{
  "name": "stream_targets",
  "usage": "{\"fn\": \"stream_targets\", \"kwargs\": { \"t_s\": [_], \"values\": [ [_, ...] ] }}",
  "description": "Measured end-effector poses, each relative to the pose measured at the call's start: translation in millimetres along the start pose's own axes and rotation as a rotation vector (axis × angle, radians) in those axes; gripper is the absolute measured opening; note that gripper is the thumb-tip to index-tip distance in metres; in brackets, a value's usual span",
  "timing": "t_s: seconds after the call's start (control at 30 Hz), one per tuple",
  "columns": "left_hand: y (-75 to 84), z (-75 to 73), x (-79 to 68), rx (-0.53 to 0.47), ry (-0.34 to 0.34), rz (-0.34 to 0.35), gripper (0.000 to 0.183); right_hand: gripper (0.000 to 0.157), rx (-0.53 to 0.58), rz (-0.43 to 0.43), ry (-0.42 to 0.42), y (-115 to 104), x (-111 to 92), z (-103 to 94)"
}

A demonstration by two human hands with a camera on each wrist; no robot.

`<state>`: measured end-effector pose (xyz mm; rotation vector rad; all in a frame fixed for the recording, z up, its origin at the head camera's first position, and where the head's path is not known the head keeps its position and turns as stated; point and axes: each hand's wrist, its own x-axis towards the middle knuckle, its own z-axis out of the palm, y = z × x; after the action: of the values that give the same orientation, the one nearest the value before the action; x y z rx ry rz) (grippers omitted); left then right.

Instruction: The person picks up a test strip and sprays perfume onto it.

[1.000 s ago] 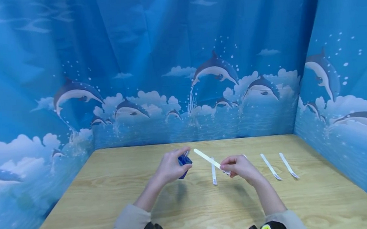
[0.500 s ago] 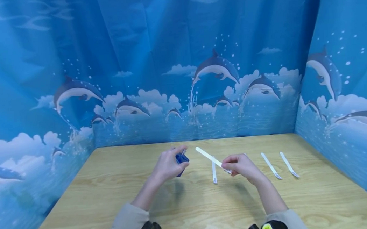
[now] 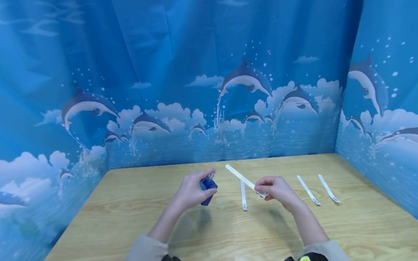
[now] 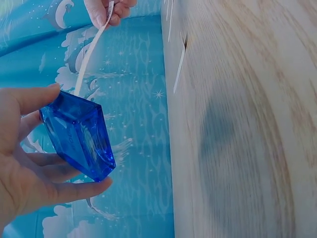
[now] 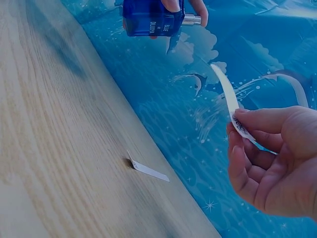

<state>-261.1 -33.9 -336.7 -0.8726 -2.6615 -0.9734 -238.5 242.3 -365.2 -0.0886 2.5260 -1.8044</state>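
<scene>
My left hand [image 3: 192,190] grips a blue glass perfume bottle [image 4: 79,134] above the table, with the index finger on its silver spray top [image 5: 192,19]. White lettering shows on the bottle in the right wrist view. My right hand [image 3: 275,191] pinches a white paper scent strip [image 3: 238,175] by its printed end, between thumb and fingers. The strip slants up and left, its free tip pointing past the bottle and a short way to its right. Below it, another white strip [image 3: 244,198] lies on the table.
Two more white strips, a nearer one [image 3: 308,190] and an outer one [image 3: 328,188], lie to the right on the wooden table [image 3: 128,219], their printed ends bent up. A blue dolphin-print curtain [image 3: 177,88] encloses the table's back and sides.
My right hand has shifted slightly right, carrying the strip's tip up and away from the bottle. My left hand and the bottle have moved a little to the left.
</scene>
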Motion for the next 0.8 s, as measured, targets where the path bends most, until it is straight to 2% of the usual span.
{"fn": "stream_targets", "kwargs": {
  "t_s": [0.27,0.53,0.8],
  "values": [
    [-2.3,1.9,-2.1,-0.037,-0.001,0.016,0.053,0.02,-0.031,0.077,0.134,7.3,0.7,-8.7],
    [-5.7,2.8,-5.8,-0.077,-0.023,0.007,0.054,0.016,0.115,0.136,0.184,21.4,0.5,-21.0],
    [-5.5,2.0,-3.1,-0.055,-0.043,-0.014,0.055,0.026,0.192,0.223,0.256,32.7,4.0,-22.6]
  ]
}}
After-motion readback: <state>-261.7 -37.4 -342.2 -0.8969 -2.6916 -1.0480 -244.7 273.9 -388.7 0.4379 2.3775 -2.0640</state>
